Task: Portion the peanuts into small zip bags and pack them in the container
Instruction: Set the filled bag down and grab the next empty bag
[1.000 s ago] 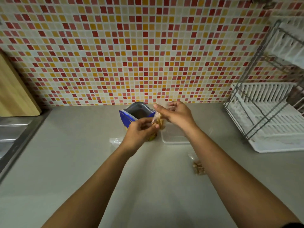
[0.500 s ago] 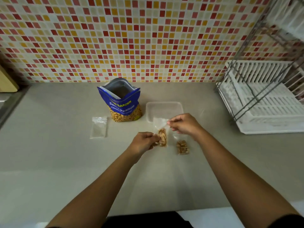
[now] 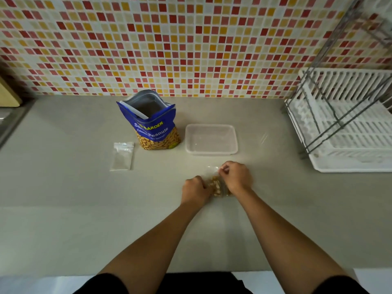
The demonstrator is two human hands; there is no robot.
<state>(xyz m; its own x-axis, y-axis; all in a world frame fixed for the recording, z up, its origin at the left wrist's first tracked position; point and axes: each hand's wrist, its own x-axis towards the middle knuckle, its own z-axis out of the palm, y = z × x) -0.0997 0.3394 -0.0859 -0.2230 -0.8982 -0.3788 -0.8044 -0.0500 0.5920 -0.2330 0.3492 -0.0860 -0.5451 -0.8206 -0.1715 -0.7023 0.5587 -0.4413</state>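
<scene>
Two hands: the left hand and the right hand sat close together, low over the beige countertop, with bare forearms reaching in from the near edge.
left hand: its fingers were curled round the lower left side of a small zip bag, knuckles up.
right hand: its thumb and fingertips pinched the clear top edge of the same bag, and the rest of its fingers were curled in.
small zip bag: it lay between the two hands, on or just above the counter, with peanuts bunched in its lower part. More peanuts showed beside the right wrist, but whether they belonged to a second bag could not be told.
empty zip bag: it lay flat on the counter well to the left of the hands and just beside the pouch.
container: this clear rectangular tub stood open beyond the hands, nearer the right one, with nothing seen inside.
peanut pouch: blue and upright, it stood just left of the container with its mouth gaping and peanuts showing through its lower window.
dish rack: white trays in a wire frame stood at the far right.
mosaic tile wall: its red, yellow and white squares backed the counter.
</scene>
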